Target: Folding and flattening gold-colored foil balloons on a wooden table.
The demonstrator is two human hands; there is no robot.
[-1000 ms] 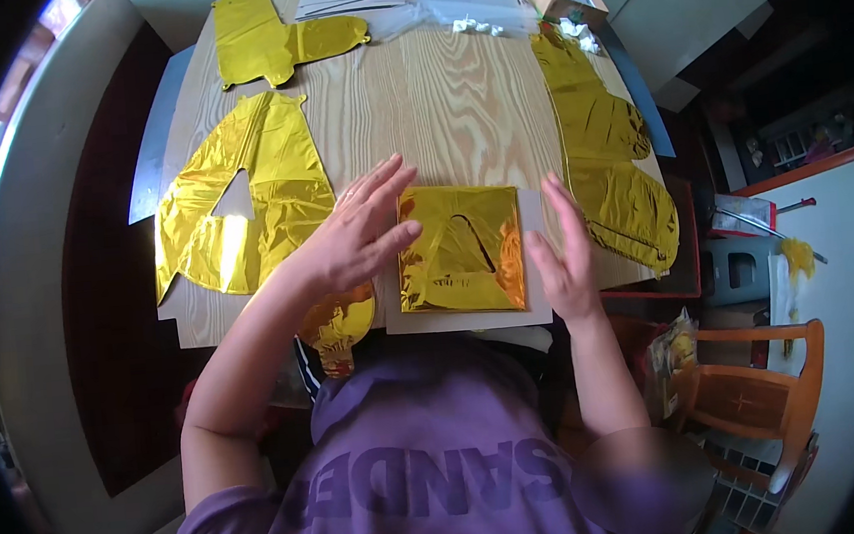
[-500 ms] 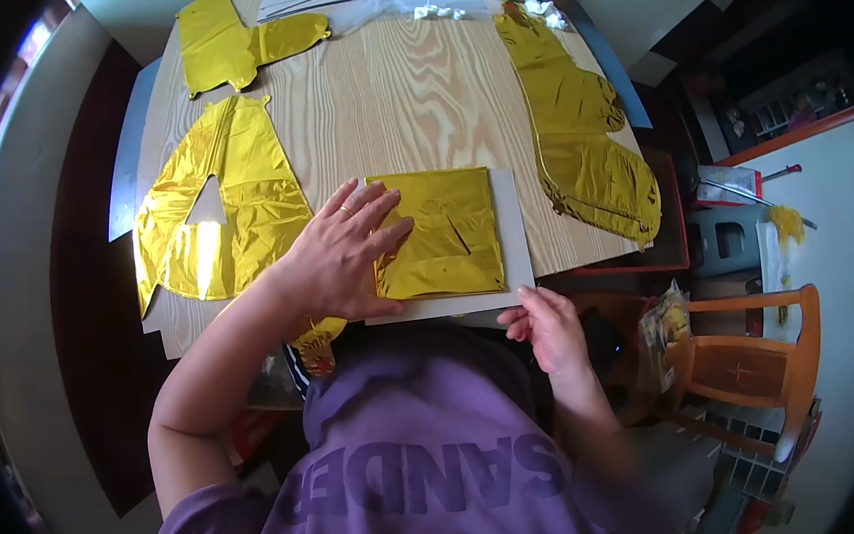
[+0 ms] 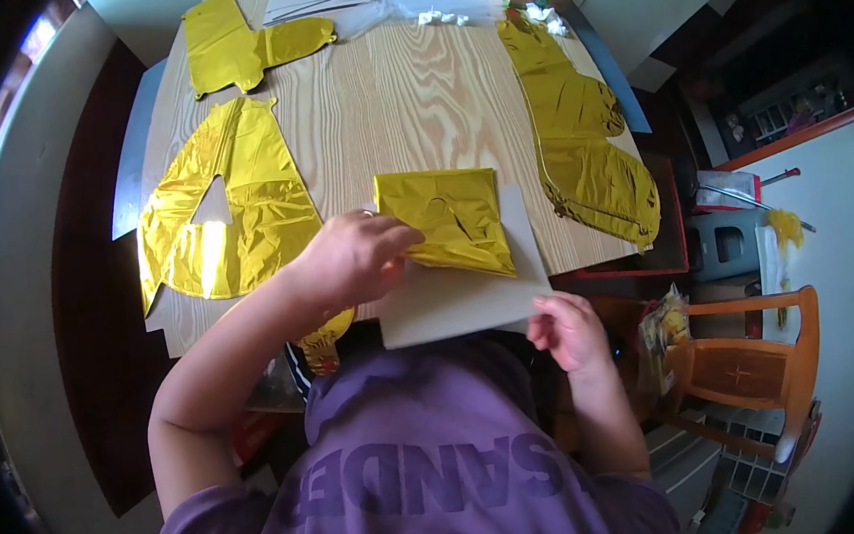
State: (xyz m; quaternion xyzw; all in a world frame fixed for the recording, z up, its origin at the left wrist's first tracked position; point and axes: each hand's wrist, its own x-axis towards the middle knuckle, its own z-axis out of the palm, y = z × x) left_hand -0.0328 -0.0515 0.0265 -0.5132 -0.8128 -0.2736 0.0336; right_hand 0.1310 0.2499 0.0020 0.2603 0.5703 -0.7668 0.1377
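Left hand [image 3: 351, 261] lies flat, fingers spread and pressing the folded gold foil [image 3: 448, 220] onto the grey card [image 3: 460, 300] at the near edge of the surface [image 3: 394, 99]. Right hand [image 3: 567, 328] pinches the card's near right corner; the foil lies far-left of it, nearer the left hand.

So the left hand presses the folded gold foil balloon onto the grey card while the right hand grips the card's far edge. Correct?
Not quite: the right hand grips the grey card's near edge, by the person's body. The head view shows it. The left hand does press the folded gold foil balloon onto the card.
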